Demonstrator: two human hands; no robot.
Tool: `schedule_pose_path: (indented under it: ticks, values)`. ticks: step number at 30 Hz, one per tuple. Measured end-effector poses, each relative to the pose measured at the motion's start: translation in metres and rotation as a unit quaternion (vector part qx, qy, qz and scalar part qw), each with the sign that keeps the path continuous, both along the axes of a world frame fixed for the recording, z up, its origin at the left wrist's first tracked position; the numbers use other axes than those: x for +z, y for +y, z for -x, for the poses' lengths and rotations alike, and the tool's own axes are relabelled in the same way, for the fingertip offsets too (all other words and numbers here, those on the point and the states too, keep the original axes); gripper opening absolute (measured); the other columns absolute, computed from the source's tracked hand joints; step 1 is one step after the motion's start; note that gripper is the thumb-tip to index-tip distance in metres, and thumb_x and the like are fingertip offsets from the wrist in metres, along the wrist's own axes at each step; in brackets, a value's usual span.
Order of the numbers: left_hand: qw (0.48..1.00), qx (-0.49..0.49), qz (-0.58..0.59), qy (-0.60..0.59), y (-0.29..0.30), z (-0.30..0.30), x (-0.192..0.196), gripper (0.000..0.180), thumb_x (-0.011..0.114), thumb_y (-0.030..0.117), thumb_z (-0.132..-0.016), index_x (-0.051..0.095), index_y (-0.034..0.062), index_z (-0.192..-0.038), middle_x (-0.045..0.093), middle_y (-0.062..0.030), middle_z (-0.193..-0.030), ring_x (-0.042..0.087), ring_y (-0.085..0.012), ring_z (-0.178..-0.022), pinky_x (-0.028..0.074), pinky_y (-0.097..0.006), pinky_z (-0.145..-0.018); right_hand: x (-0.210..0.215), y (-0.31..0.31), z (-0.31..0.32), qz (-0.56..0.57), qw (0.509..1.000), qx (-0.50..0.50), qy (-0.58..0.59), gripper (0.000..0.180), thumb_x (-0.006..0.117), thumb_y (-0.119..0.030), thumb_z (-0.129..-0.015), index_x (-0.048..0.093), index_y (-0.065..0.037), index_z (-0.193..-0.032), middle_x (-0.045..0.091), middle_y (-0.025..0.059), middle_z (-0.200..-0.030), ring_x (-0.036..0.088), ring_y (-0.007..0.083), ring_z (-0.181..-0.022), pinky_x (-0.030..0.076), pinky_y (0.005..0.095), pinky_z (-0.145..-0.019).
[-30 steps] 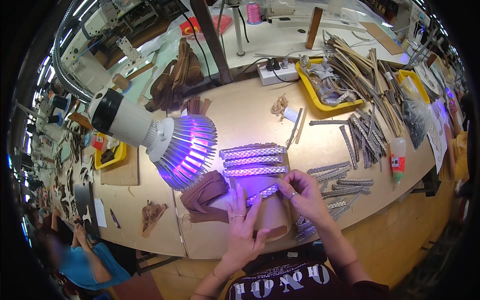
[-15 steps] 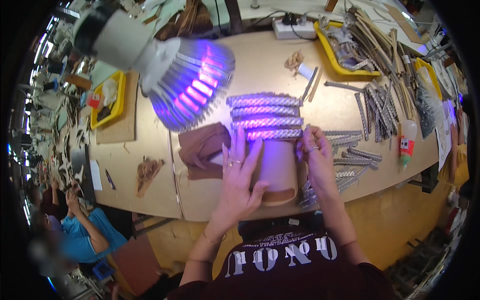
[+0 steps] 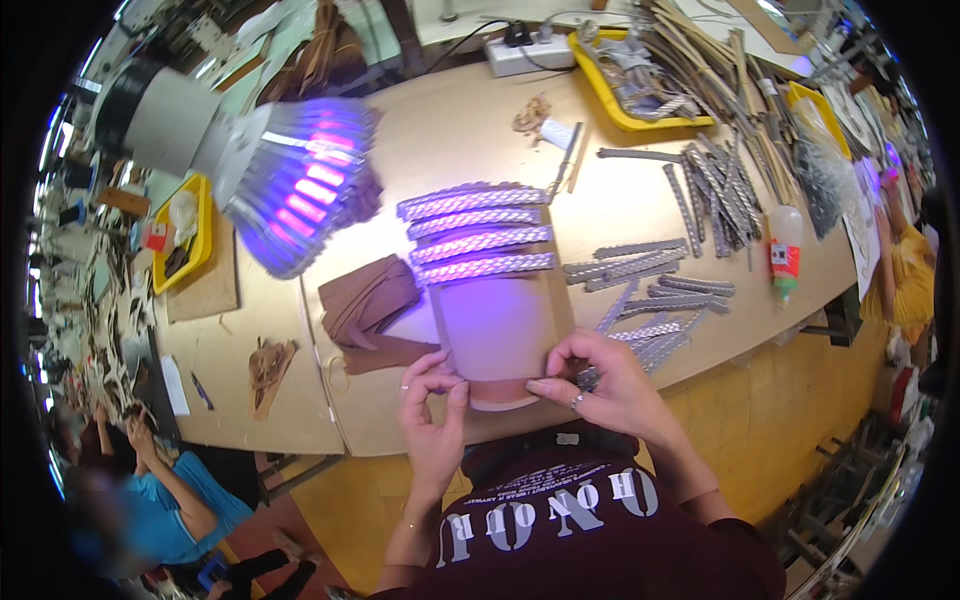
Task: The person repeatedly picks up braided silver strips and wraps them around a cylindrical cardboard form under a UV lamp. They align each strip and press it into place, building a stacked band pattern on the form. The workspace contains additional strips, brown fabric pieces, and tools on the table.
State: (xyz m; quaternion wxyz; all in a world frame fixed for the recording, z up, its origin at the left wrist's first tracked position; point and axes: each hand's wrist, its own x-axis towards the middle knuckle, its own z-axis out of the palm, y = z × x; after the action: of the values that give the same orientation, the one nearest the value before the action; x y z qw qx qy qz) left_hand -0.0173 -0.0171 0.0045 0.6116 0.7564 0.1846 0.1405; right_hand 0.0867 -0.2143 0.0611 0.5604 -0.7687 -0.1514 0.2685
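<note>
In front of me lies a tan, tube-like form (image 3: pixel 497 330), with several silver braided strips (image 3: pixel 485 243) laid across its far part. A reddish-brown band (image 3: pixel 497 390) crosses its near end. My left hand (image 3: pixel 432 408) is at the band's left end, thumb and forefinger closed, the other fingers curled. On the other side my right hand (image 3: pixel 600 388) pinches the band's right end between thumb and forefinger. Whatever lies between the left fingertips is too small to make out. A folded brown fabric strip (image 3: pixel 368 305) rests just left of the form.
A large finned lamp (image 3: pixel 290 185) glows violet over the table's left. Loose braided strips (image 3: pixel 640 262) lie right of the form, with a glue bottle (image 3: pixel 785 250) beyond. Yellow trays (image 3: pixel 665 124) stand farther back. A person in blue (image 3: pixel 185 505) sits at left.
Both my hands have moved from the nearest braided strip down to the form's near end, and their fingers have closed there. The whole view has shifted, so the table's things appear farther left.
</note>
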Motion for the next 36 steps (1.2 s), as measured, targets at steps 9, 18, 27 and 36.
schedule_pose_path:
  ticks: [9,18,27,36]
  values:
    - [0.996,0.034,0.085,0.001,-0.018,-0.007,0.012,0.005,0.054,0.001,-0.098,0.057,0.0005,-0.101,0.055,-0.0039,-0.097,0.053,-0.0104,-0.09,0.043,-0.024,-0.085,0.006,0.001,-0.027,-0.064,0.994,0.051,-0.077,0.022,0.076,-0.018,-0.083,0.061,-0.003,-0.086,0.061,0.0057,-0.078,0.059,0.0153,-0.073,0.048,0.0297,-0.067]
    - [0.972,0.02,-0.232,-0.029,-0.001,-0.053,0.026,0.015,0.062,0.0,-0.089,0.063,0.0017,-0.103,0.052,-0.0096,-0.104,0.051,-0.0195,-0.093,0.042,-0.032,-0.079,-0.015,-0.007,-0.053,-0.082,0.988,-0.051,-0.124,0.025,0.072,-0.019,-0.085,0.06,-0.003,-0.1,0.064,0.0103,-0.082,0.063,0.0222,-0.078,0.05,0.0336,-0.072]
    - [0.955,0.104,-0.272,-0.058,-0.005,-0.025,0.02,0.029,0.056,-0.002,-0.087,0.056,0.0021,-0.116,0.042,-0.0217,-0.138,0.043,-0.0318,-0.126,0.036,-0.043,-0.102,-0.04,-0.097,-0.079,0.326,0.861,-0.215,-0.326,0.013,0.068,-0.016,-0.086,0.068,-0.006,-0.094,0.062,0.0123,-0.094,0.059,0.0317,-0.093,0.047,0.0414,-0.084]
    - [0.935,0.065,-0.294,-0.186,-0.026,-0.003,0.014,0.021,0.058,0.0,-0.084,0.058,0.0056,-0.104,0.038,-0.0213,-0.137,0.049,-0.0347,-0.114,0.043,-0.047,-0.096,-0.036,-0.132,-0.074,0.354,0.88,-0.17,-0.266,0.013,0.069,-0.011,-0.085,0.066,-0.004,-0.095,0.061,0.0117,-0.094,0.057,0.032,-0.096,0.045,0.0407,-0.086]
